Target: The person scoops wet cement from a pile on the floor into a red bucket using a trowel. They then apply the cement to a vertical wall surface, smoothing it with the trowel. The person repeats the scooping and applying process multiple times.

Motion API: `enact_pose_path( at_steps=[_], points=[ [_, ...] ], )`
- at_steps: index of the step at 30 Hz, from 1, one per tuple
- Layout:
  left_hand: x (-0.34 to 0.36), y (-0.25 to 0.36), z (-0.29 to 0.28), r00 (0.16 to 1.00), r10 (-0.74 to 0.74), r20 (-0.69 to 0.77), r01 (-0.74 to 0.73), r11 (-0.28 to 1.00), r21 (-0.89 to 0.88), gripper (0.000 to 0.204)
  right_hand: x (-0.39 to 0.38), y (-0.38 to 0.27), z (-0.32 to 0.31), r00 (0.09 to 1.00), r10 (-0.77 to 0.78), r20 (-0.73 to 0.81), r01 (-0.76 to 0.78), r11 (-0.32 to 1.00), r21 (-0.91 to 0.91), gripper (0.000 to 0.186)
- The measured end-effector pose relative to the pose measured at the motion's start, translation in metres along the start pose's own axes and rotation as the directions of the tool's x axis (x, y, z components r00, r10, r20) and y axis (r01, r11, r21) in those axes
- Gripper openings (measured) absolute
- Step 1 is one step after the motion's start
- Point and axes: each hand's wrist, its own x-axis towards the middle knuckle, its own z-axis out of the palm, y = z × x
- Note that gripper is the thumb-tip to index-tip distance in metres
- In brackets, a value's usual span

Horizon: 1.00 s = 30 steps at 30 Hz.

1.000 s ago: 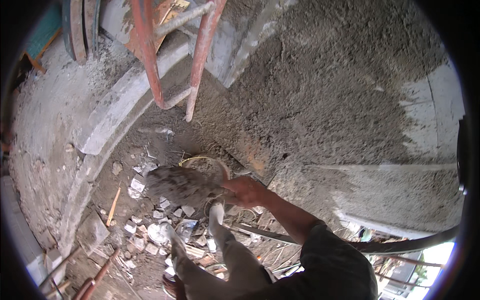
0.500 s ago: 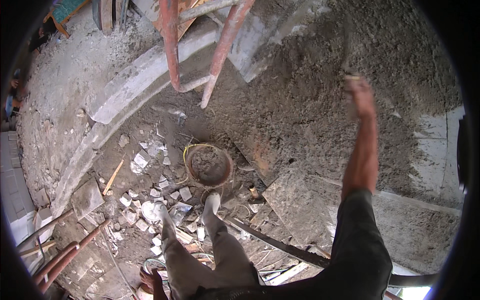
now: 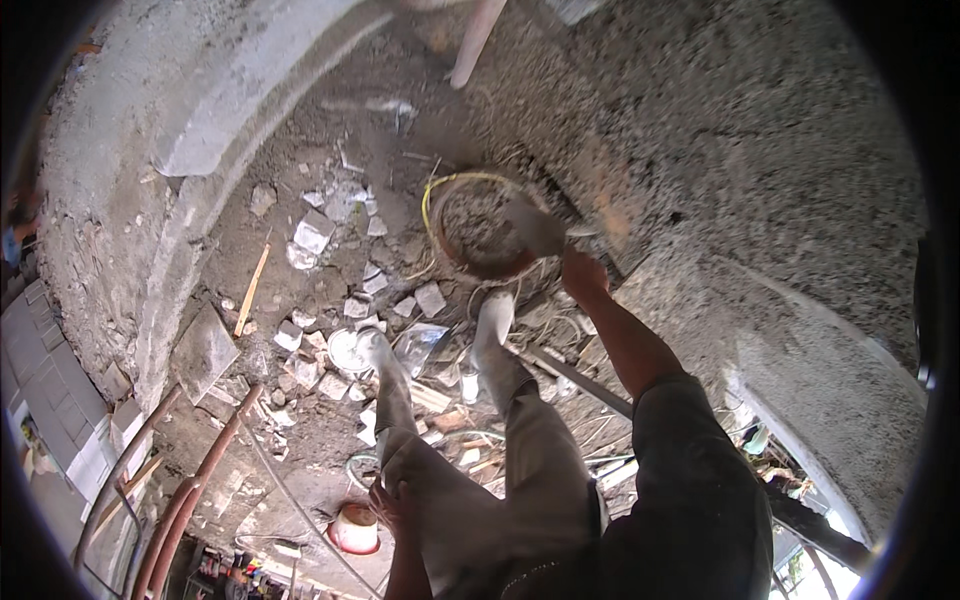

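Observation:
My right hand (image 3: 583, 272) grips a trowel (image 3: 536, 226), its blade dark and blurred, held over the rim area of a round basin (image 3: 460, 240) with grey mortar in it and a yellow band along its edge. To the right rises a rough, grey mortar-coated surface (image 3: 760, 150). My left hand (image 3: 392, 505) rests at my left thigh with its fingers apart, near a red and white bucket (image 3: 354, 530) on the ground below.
Broken pale rubble (image 3: 310, 235) lies around my feet. A curved concrete ledge (image 3: 240, 90) runs along the upper left. Rusty red tubes (image 3: 205, 480) stand at lower left, another (image 3: 475, 40) at the top. A stick (image 3: 252, 290) lies in the debris.
My right hand swung up to the coated surface at upper right, then came back down to the basin, trowel in it. The view has shifted, bringing the red and white bucket into sight.

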Motion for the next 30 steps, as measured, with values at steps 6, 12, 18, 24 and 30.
enact_pose_path(
  at_steps=[6, 12, 18, 24, 30],
  points=[
    [0.009, 0.002, 0.000, 0.998, -0.055, 0.002, 0.055, 0.996, 0.075, 0.065, 0.094, -0.079, 0.152, 0.996, 0.045, 0.072, -0.052, 0.994, 0.101, 0.025],
    [0.011, -0.013, -0.002, 0.995, -0.095, 0.020, 0.095, 0.995, 0.037, 0.065, 0.062, -0.089, 0.161, 0.988, -0.152, 0.037, 0.115, 0.865, 0.488, 0.046],
    [0.018, -0.004, 0.003, 0.999, -0.050, 0.005, 0.049, 0.995, 0.082, 0.065, 0.017, -0.010, 0.125, 1.000, -0.028, -0.010, 0.029, 0.931, 0.364, 0.050],
    [0.003, -0.034, 0.026, 0.994, -0.049, -0.098, 0.060, 0.992, 0.114, 0.070, -0.053, -0.007, -0.031, 0.987, -0.155, 0.026, 0.139, 0.935, 0.326, 0.028],
    [0.010, -0.034, 0.030, 0.986, 0.048, -0.159, -0.057, 0.997, -0.056, 0.068, -0.150, 0.017, -0.230, 0.695, -0.716, -0.064, 0.696, 0.648, 0.309, 0.036]
  ],
)
